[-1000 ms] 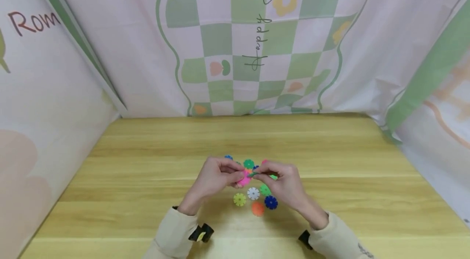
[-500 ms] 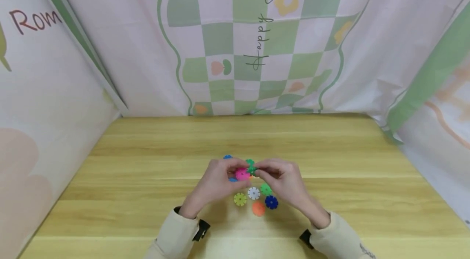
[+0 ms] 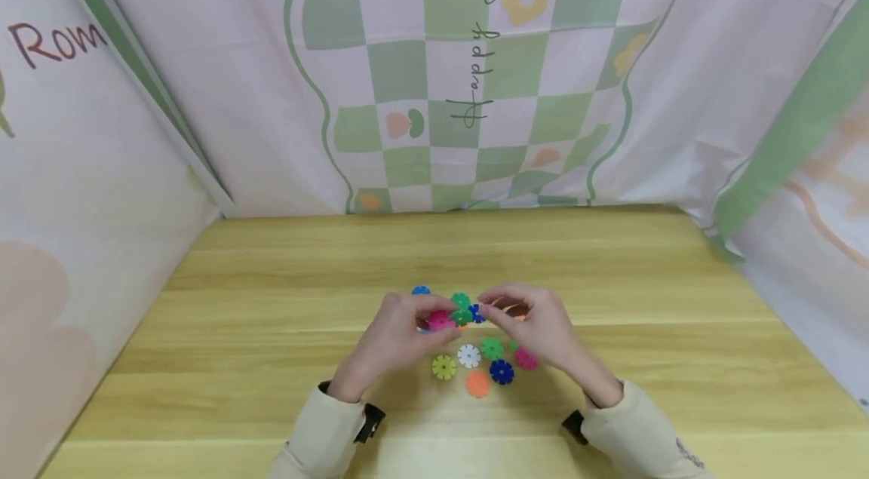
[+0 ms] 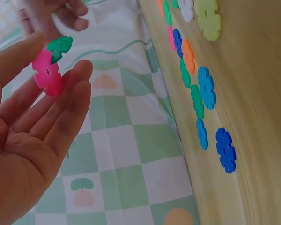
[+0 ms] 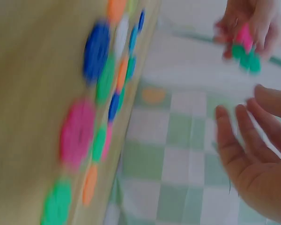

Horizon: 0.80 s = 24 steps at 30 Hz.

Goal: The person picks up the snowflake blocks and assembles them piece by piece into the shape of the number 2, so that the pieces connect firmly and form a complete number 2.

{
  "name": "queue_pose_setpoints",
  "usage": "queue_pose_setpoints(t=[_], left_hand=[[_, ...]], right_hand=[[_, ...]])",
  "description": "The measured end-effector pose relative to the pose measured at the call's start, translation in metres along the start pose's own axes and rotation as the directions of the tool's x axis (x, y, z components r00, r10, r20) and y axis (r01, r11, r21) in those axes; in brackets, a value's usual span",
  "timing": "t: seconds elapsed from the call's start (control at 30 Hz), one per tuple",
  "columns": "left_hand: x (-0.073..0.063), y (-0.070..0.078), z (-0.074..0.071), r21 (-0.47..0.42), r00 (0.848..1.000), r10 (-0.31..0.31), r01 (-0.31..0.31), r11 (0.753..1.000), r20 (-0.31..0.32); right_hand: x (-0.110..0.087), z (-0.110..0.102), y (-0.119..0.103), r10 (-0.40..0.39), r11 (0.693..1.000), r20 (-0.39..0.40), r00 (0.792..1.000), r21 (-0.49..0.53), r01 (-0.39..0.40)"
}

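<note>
My left hand pinches a pink notched interlocking disc between thumb and fingers, raised over the table. A green notched disc is joined to the pink one's edge and sticks out toward the right. My right hand is a short way off to the right, fingers spread apart and bent a little. In the right wrist view its palm and fingers hold nothing. Beneath and between the hands lie loose discs, among them a white one, a yellow one and a dark blue one.
Several more flat discs lie on the wooden table, including an orange one, a light green one and a pink one. A patterned curtain hangs along the table's far edge, with fabric at both sides.
Earlier, both hands met at the discs, the right one pinching the green disc. The right hand has let go and moved right; the green disc stays joined to the pink one in the left hand.
</note>
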State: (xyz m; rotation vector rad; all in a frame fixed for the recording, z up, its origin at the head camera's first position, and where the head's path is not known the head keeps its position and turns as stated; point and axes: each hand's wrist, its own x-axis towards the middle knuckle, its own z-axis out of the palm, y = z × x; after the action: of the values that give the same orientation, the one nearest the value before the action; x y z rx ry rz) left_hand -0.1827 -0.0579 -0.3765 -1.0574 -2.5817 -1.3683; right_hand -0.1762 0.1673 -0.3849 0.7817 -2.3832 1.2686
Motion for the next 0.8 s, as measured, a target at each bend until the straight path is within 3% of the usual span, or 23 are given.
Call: queue_pose_setpoints(t=[0.1,0.2,0.3,0.5,0.63,0.8], left_hand=[[-0.001,-0.001,-0.002,-0.008,1.000,-0.026,0.026,1.000,-0.002],[-0.001,-0.001,-0.003,-0.018,0.999,-0.040,0.040,0.999,0.000],[-0.001,-0.002,-0.003,-0.021,0.999,-0.040,0.040,0.999,0.001],[0.000,-0.003,-0.004,-0.012,0.998,-0.060,0.060,0.998,0.000],[0.000,-0.003,-0.004,-0.013,0.997,-0.073,0.073,0.997,0.003],[-0.001,-0.003,-0.004,-0.016,0.997,-0.077,0.077,0.997,0.016]], right_hand=[[0.002,-0.012,0.009,0.103,0.990,0.071,0.992,-0.105,-0.095],[0.004,-0.022,0.019,0.191,0.971,0.176,0.966,-0.176,-0.160],[0.004,-0.031,0.027,0.234,0.958,0.291,0.928,-0.233,-0.168],[0.001,-0.034,0.036,0.284,0.945,0.490,0.824,-0.290,-0.154],[-0.001,-0.031,0.037,0.354,0.925,0.517,0.779,-0.317,-0.211],[-0.004,-0.030,0.037,0.386,0.914,0.524,0.759,-0.328,-0.238]])
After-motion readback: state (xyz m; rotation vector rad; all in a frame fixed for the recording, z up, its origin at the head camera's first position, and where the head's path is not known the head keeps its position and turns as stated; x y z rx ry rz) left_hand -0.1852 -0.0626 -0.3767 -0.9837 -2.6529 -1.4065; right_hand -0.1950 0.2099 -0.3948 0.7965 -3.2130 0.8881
